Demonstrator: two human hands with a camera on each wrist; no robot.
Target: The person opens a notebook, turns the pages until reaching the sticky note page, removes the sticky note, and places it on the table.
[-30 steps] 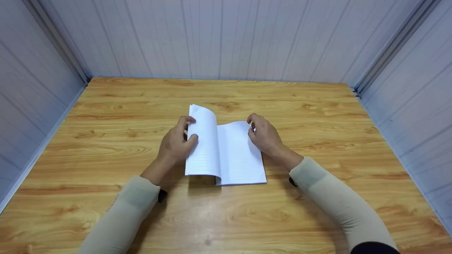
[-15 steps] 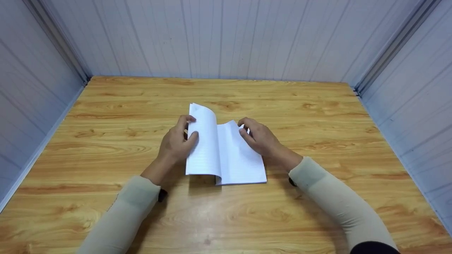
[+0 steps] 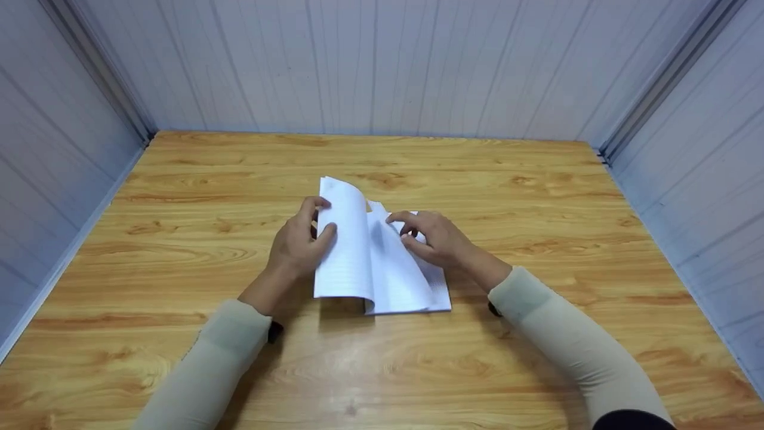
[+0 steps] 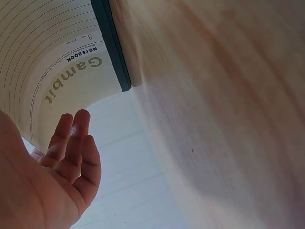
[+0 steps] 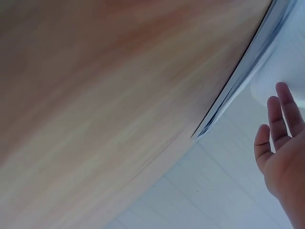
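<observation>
An open notebook (image 3: 439, 292) with white lined pages lies mid-table in the head view. My left hand (image 3: 296, 242) grips its raised, curved left stack of pages (image 3: 343, 257), thumb on the front, fingers behind. In the left wrist view, the outside of the notebook's cover (image 4: 57, 71) shows "Gambit NOTEBOOK" print and a dark green spine (image 4: 112, 45). With index finger and thumb, my right hand (image 3: 439, 239) pinches a single notebook page (image 3: 397, 275) near its top outer edge. That page is lifted and bent leftward over the right-hand pages.
The notebook rests on a wood-grain table (image 3: 525, 197). Pale panelled walls (image 3: 406, 65) stand behind the table and along both sides. Light sleeves (image 3: 233, 334) cover both forearms.
My right hand has moved left across the notebook, lifting one page and drawing it toward the spine. My left hand keeps its grip on the raised pages without visible movement.
</observation>
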